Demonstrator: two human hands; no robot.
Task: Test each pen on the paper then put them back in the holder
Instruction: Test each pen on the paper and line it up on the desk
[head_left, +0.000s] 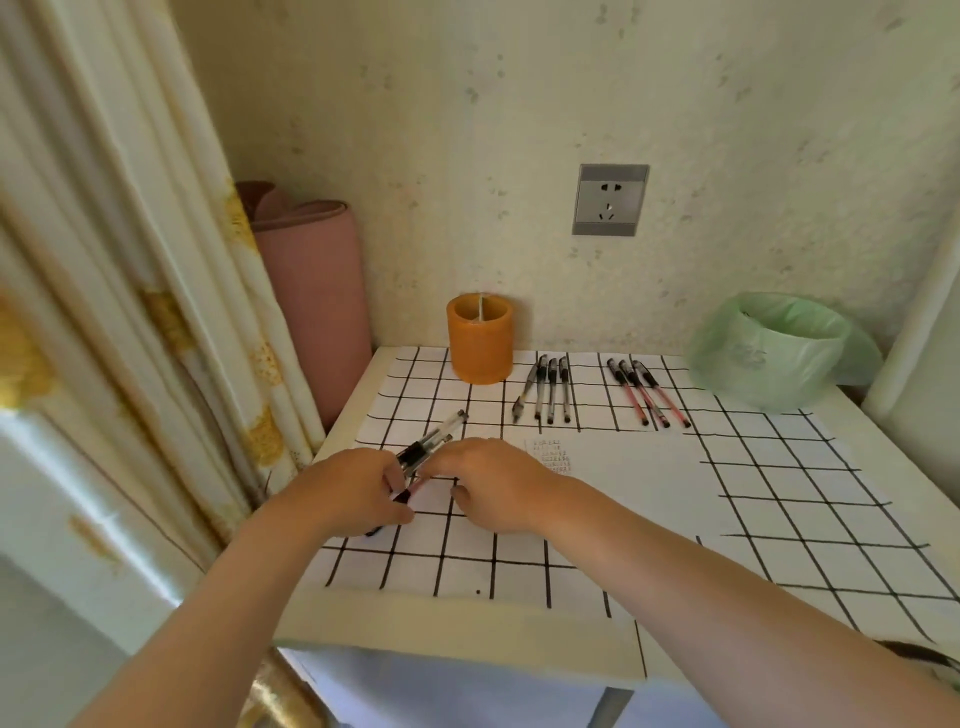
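From the head camera, the left hand (353, 493) is clamped around a bundle of pens (434, 439) at the near left of the table (467, 618). The pens' far ends fan out up and to the right above the fingers. Gathering them in one fist probably keeps the untested ones together while single pens are drawn off.

The right hand (498, 483) is just beside it, fingertips against the bundle. Its fingers curl inward, but I cannot tell whether they pinch a pen or only touch. A reddish pen (415, 487) lies between the two hands, likely the one being separated.

The paper (623, 478) lies just right of the hands, with small scribbles (553, 457) on it, close enough to write on with little reach.

Farther back, four black pens (548, 389) lie side by side. Three red pens (649, 397) lie to their right, apart from them, apparently sorted by colour. The orange holder (480, 343) stands at the far edge against the wall, left of the black pens, and no pens show above its rim. A green-bagged bin (779, 353) sits far right.
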